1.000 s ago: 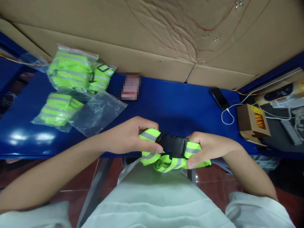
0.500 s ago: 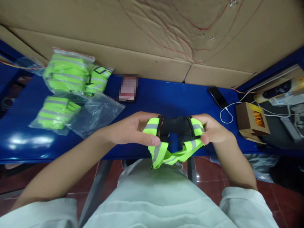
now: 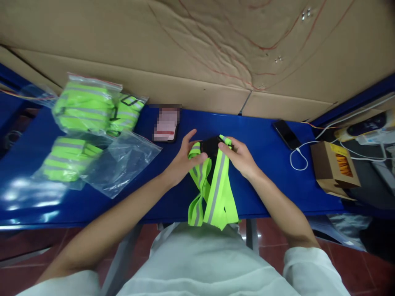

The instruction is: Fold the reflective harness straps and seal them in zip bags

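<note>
A neon-green reflective strap (image 3: 216,193) with a black buckle (image 3: 210,146) lies stretched toward me on the blue table (image 3: 265,185). My left hand (image 3: 184,158) pinches the strap's left side at the buckle, thumb on top. My right hand (image 3: 240,156) pinches the right side of the buckle end. The strap's two loops run down over the table's front edge toward my lap.
Clear bags of folded green straps (image 3: 86,107) and an empty clear bag (image 3: 123,158) lie at the left. A blurred card (image 3: 166,123), a black phone (image 3: 285,131) with a white cable, and a small cardboard box (image 3: 335,168) sit at the back and right. A cardboard wall (image 3: 197,49) stands behind.
Both hands moved forward from the table's front edge onto the table with the buckle end. The strap, bunched before, now lies laid out in long loops.
</note>
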Demonstrator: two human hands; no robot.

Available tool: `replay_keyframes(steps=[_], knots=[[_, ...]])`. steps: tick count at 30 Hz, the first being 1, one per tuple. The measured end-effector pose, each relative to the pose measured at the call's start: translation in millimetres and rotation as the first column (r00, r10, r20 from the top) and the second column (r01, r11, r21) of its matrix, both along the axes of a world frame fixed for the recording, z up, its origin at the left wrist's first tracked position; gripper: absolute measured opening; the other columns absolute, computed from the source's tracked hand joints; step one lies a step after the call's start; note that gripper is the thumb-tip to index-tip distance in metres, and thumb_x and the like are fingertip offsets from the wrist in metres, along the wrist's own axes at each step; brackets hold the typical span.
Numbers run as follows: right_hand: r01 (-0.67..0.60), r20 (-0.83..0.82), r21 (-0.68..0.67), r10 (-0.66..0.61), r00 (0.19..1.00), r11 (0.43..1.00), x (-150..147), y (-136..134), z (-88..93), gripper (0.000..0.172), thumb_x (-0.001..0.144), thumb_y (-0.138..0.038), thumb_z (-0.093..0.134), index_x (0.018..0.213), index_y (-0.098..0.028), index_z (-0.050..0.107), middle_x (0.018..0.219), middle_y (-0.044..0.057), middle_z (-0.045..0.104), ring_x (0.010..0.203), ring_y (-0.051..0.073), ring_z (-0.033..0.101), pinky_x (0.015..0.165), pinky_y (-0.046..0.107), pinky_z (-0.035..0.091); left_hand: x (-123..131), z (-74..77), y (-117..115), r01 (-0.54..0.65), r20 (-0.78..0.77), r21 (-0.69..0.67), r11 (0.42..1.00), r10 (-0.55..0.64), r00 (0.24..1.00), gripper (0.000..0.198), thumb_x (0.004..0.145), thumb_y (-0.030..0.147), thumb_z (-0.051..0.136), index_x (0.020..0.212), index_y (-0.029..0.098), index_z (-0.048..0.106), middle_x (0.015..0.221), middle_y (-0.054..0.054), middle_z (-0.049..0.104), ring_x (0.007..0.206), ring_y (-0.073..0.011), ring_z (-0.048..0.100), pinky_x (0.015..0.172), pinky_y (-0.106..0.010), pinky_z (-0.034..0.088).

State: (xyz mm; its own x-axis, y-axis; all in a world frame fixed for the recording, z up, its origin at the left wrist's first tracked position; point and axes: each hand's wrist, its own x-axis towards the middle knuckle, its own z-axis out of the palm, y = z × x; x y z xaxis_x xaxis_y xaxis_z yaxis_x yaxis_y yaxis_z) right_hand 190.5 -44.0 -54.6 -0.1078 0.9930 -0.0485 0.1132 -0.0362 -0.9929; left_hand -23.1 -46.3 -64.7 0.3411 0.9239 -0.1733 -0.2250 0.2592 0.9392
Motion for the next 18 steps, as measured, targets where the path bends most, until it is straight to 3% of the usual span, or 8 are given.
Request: replay_keyframes(steps=[3,6,8,9,10,13,15,18], knots=[[0.108,-0.05,-0.099,-0.113,0.992,0.989,3.6,2.3,-14.1,0.042,0.084,-0.059,0.078,0.105,-0.023,0.074,0.086,-0.003,0.072,0.077,0.014,0.063,0.073,0.028,0.048,-3.6,-1.7,-2.9,0.062,-0.101,-0.05,0.997,-0.067,0.993,0.131,0.068,0.048,0.096,0.167,0.032,0.012,0.151,-0.013,0.052,0.139,-0.0306,0.055,0.114,-0.045,0.048],[0.135,-0.131,-0.197,-0.162,0.978,0.971,4.4,-0.1,-14.7,0.042,0.082,-0.06,0.079,0.103,-0.025,0.074,0.083,-0.003,0.072,0.074,0.014,0.065,0.07,0.028,0.051,-2.6,-2.8,-3.9,0.143,-0.155,-0.094,0.985,-0.157,0.975,0.123,0.074,0.046,0.092,0.166,0.033,0.011,0.148,-0.014,0.055,0.133,-0.031,0.06,0.111,-0.049,0.051],[0.143,-0.19,-0.253,-0.194,0.963,0.957,3.3,-2.1,-9.0,0.041,0.082,-0.062,0.078,0.102,-0.026,0.072,0.08,-0.001,0.072,0.071,0.016,0.067,0.068,0.03,0.054,-1.8,-4.4,-5.6,0.099,-0.24,-0.004,0.995,-0.097,0.966,0.108,0.081,0.047,0.085,0.164,0.029,0.018,0.149,-0.016,0.052,0.13,-0.0308,0.061,0.108,-0.05,0.054],[0.154,-0.214,-0.272,-0.216,0.953,0.95,2.5,-2.9,-5.4,0.041,0.083,-0.062,0.077,0.101,-0.026,0.071,0.078,-0.001,0.072,0.07,0.018,0.069,0.067,0.032,0.056,-1.8,-4.8,-7.3,0.051,-0.304,0.114,0.992,-0.014,0.952,0.097,0.085,0.046,0.08,0.161,0.027,0.024,0.151,-0.017,0.049,0.132,-0.0308,0.059,0.107,-0.05,0.054],[0.173,-0.234,-0.287,-0.244,0.941,0.942,1.8,-3.5,-1.8,0.041,0.083,-0.062,0.077,0.101,-0.027,0.07,0.075,-0.001,0.072,0.069,0.019,0.07,0.066,0.034,0.058,-2.2,-4.7,-9.5,0.01,-0.369,0.273,0.962,0.095,0.925,0.084,0.089,0.043,0.076,0.157,0.025,0.031,0.152,-0.017,0.047,0.135,-0.0309,0.056,0.109,-0.05,0.053],[0.237,-0.272,-0.295,-0.319,0.908,0.926,0.1,-4.8,6.7,0.038,0.082,-0.059,0.079,0.098,-0.027,0.069,0.068,0.0,0.071,0.071,0.023,0.074,0.068,0.038,0.062,-3.2,-1.7,-18.0,0.078,-0.461,0.677,0.732,0.34,0.82,0.05,0.094,0.023,0.065,0.141,0.022,0.049,0.149,-0.016,0.046,0.143,-0.0291,0.046,0.117,-0.049,0.047],[0.258,-0.289,-0.287,-0.34,0.895,0.923,-0.9,-5.8,9.8,0.035,0.082,-0.057,0.079,0.097,-0.026,0.07,0.066,0.0,0.071,0.077,0.026,0.076,0.071,0.04,0.064,-2.0,-0.9,-22.9,0.193,-0.504,0.727,0.659,0.322,0.801,0.053,0.088,0.011,0.063,0.138,0.02,0.048,0.148,-0.017,0.047,0.146,-0.0288,0.044,0.12,-0.049,0.044],[0.264,-0.301,-0.28,-0.345,0.889,0.923,-3.0,-8.5,12.0,0.034,0.084,-0.056,0.078,0.1,-0.026,0.071,0.071,0.001,0.074,0.088,0.028,0.078,0.077,0.043,0.066,1.7,-5.6,-25.1,0.264,-0.545,0.715,0.647,0.279,0.791,0.066,0.079,0.006,0.064,0.141,0.018,0.042,0.157,-0.02,0.039,0.149,-0.0305,0.042,0.122,-0.049,0.043]])
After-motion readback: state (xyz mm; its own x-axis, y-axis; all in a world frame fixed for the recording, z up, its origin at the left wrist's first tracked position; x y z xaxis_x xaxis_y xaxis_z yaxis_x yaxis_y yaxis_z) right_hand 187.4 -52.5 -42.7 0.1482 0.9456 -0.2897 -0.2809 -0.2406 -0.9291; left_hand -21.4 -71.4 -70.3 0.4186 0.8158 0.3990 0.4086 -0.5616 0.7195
